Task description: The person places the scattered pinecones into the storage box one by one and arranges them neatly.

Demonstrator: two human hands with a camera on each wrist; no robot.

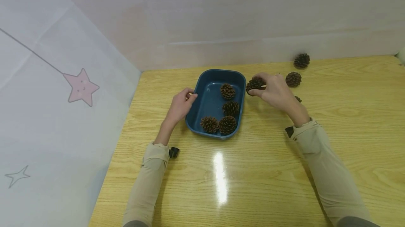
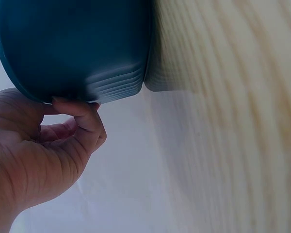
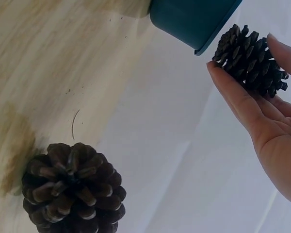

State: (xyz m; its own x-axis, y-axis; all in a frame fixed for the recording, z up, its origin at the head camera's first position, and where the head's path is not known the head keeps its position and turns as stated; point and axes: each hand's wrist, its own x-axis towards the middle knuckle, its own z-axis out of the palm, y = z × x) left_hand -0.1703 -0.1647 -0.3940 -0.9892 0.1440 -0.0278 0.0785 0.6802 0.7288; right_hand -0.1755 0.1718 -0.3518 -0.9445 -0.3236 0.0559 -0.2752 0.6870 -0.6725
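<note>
A dark blue plastic basin (image 1: 207, 95) with rounded corners stands on the table, several brown pine cones lying in its right and near parts. My left hand (image 1: 181, 105) pinches the basin's left rim between thumb and curled fingers; the left wrist view shows the fingers against the outer wall (image 2: 82, 63). Just outside the right rim, my right hand (image 1: 276, 91) holds a pine cone (image 3: 252, 60) between thumb and fingers, raised off the table. In the right wrist view another pine cone (image 3: 75, 189) rests on the table below that hand.
To the right of the basin lie loose pine cones: one at the table's back edge (image 1: 302, 60), one nearer (image 1: 293, 79), and one partly hidden by the right wrist (image 1: 298, 99). Pale wall sheets border the wooden table (image 1: 253, 170) at the back and left.
</note>
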